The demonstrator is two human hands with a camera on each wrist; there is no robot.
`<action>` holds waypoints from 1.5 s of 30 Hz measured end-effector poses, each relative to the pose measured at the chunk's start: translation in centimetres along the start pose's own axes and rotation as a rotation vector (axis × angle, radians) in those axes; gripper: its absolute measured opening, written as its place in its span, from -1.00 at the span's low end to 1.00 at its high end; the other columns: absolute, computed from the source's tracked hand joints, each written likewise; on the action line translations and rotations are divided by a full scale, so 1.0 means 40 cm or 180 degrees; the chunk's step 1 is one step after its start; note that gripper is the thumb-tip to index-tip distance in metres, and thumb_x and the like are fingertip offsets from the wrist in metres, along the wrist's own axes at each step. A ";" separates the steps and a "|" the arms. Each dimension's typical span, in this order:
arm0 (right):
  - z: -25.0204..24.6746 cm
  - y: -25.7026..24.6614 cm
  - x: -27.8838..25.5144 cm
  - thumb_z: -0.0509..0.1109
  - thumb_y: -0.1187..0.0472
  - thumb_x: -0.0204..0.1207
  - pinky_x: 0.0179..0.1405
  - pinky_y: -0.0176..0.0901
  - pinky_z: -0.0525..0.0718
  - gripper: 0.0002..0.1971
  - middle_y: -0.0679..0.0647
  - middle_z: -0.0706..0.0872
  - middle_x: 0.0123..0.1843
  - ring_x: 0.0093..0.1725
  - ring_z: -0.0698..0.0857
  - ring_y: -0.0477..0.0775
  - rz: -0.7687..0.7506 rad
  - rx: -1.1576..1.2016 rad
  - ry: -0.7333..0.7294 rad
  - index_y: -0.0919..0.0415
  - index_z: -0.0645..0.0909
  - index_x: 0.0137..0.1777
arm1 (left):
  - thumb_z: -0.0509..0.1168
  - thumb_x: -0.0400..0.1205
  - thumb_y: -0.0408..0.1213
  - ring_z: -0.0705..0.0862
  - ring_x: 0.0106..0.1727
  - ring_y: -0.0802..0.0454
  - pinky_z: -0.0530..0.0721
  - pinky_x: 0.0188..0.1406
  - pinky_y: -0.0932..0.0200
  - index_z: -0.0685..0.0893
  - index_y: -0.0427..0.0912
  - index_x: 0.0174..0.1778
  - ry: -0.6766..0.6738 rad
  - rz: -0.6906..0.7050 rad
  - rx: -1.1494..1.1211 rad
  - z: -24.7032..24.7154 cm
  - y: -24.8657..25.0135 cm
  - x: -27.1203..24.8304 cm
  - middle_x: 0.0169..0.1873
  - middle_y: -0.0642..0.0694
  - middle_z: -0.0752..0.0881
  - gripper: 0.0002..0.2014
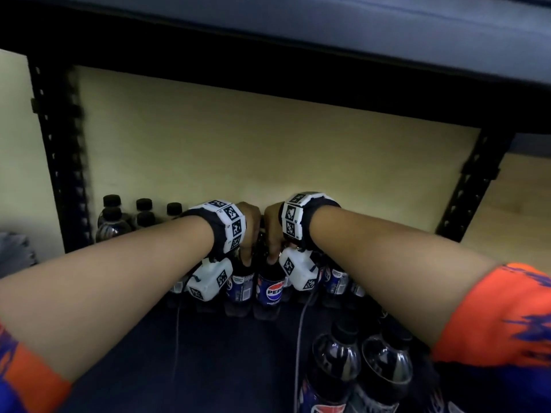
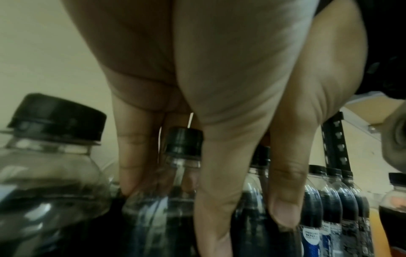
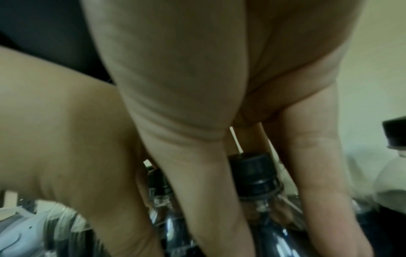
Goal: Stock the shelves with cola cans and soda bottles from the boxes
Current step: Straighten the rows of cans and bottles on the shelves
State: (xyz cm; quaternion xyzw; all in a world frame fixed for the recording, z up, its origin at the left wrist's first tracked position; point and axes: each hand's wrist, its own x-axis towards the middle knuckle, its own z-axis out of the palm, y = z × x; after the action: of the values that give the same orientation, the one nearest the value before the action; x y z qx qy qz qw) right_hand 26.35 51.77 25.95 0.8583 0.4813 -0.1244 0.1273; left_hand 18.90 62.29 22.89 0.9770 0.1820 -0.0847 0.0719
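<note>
Dark plastic cola bottles stand upright in a row on the shelf (image 1: 208, 347), and every place below is read off the Pepsi-label bottle (image 1: 270, 289) at the front of that row. Far to its left, against the back panel (image 1: 238, 150), stands a small cluster of black-capped bottles (image 1: 113, 219). Just left of it, the left hand (image 1: 249, 231) reaches down from above; fingers (image 2: 222, 182) are curled round the neck and shoulder of the neighbour bottle (image 1: 240, 283), whose cap (image 2: 184, 140) shows between them. Directly above the landmark, the right hand (image 1: 272, 231) grips its neck the same way, cap (image 3: 252, 171) between thumb and fingers (image 3: 316, 173). Both bottles: long axis vertical, bases apparently on the shelf, hands directly above, about equally near, nearly touching each other. Right of the landmark, near the front edge, stand two larger bottles (image 1: 357, 365). Judgement: release should go straight up along the necks; sideways drift could tip neighbours.
</note>
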 end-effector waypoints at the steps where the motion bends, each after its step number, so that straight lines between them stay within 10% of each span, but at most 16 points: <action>1: -0.002 -0.010 -0.011 0.75 -0.02 0.29 -0.24 -0.17 0.76 -0.70 -0.02 0.81 -0.24 -0.19 0.80 0.13 -0.0051 -0.0097 0.0045 0.09 0.81 -0.08 | 0.81 0.07 -0.13 0.70 -0.40 0.20 0.52 -0.57 0.43 0.85 -0.16 -0.15 0.0038 0.0007 -0.0036 -0.001 0.002 -0.004 -0.35 0.08 0.80 -0.51; 6: 0.027 -0.012 -0.006 0.83 -0.12 0.08 0.09 0.11 0.84 -0.58 -0.03 0.88 -0.16 -0.03 0.87 0.15 -0.0169 -0.0177 -0.0030 0.00 0.86 -0.10 | 0.77 0.20 -0.07 0.67 -0.33 0.13 0.65 -0.28 0.28 0.85 -0.16 0.03 0.0152 -0.0021 0.0222 0.009 0.015 -0.022 -0.07 -0.02 0.85 -0.48; 13: 0.038 -0.003 -0.028 0.81 -0.01 0.20 0.16 0.14 0.81 -0.58 -0.12 0.76 -0.26 0.02 0.85 0.14 -0.0176 0.0032 0.0200 -0.10 0.55 -0.26 | 0.75 0.27 -0.13 0.67 -0.20 0.06 0.60 -0.38 0.29 0.81 -0.17 0.13 0.0254 0.0011 0.0231 0.018 0.030 -0.049 0.02 -0.04 0.82 -0.47; 17: 0.054 0.005 -0.039 0.83 0.01 0.15 0.12 0.16 0.83 -0.65 -0.13 0.80 -0.43 -0.06 0.87 0.15 -0.0093 0.0162 0.0175 -0.02 0.66 -0.30 | 0.75 0.28 -0.14 0.73 -0.10 0.00 0.68 -0.19 0.22 0.80 -0.16 0.14 0.0311 -0.0005 0.0223 0.024 0.049 -0.072 0.00 -0.04 0.81 -0.47; 32: 0.012 0.176 -0.194 0.84 -0.17 -0.07 -0.10 -0.06 0.78 -0.25 0.13 0.88 0.01 -0.27 0.77 0.02 0.0352 0.0142 -0.0023 0.23 0.83 0.10 | 0.76 0.23 -0.01 0.79 -0.15 0.09 0.73 -0.16 0.22 0.86 -0.03 0.03 0.0392 0.0356 0.0057 -0.059 0.204 -0.148 -0.16 0.06 0.84 -0.53; 35: 0.029 0.206 -0.219 0.84 -0.11 0.04 -0.11 -0.08 0.79 -0.35 0.12 0.89 -0.06 -0.21 0.83 0.11 0.0467 0.0105 -0.0093 0.23 0.83 0.08 | 0.77 0.24 -0.06 0.69 -0.44 0.20 0.71 -0.34 0.31 0.87 -0.06 0.00 0.0270 0.0393 -0.0038 -0.053 0.244 -0.135 -0.34 0.09 0.80 -0.55; 40: 0.076 0.240 -0.245 0.79 -0.16 0.16 -0.32 -0.24 0.68 -0.45 -0.01 0.78 -0.31 -0.42 0.67 -0.03 0.0592 -0.0168 0.0028 0.21 0.85 0.02 | 0.75 0.25 -0.01 0.77 -0.15 0.08 0.78 -0.02 0.16 0.86 -0.07 0.08 0.0158 0.0443 0.0100 -0.031 0.310 -0.111 -0.19 0.08 0.81 -0.49; 45: 0.107 0.258 -0.255 0.74 -0.08 0.30 -0.38 -0.27 0.64 -0.53 -0.01 0.75 -0.25 -0.40 0.65 -0.06 0.0510 -0.0174 0.0021 0.21 0.82 0.09 | 0.75 0.27 -0.03 0.72 -0.42 0.21 0.75 -0.26 0.28 0.84 -0.09 0.10 0.0112 0.0452 0.0141 -0.012 0.352 -0.088 -0.27 0.10 0.77 -0.49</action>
State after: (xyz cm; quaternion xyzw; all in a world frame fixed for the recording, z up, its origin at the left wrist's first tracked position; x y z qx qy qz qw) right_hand 29.65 37.00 26.39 0.8907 0.4147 -0.0978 0.1586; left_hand 20.91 48.17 25.55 0.9901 0.1116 -0.0663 0.0530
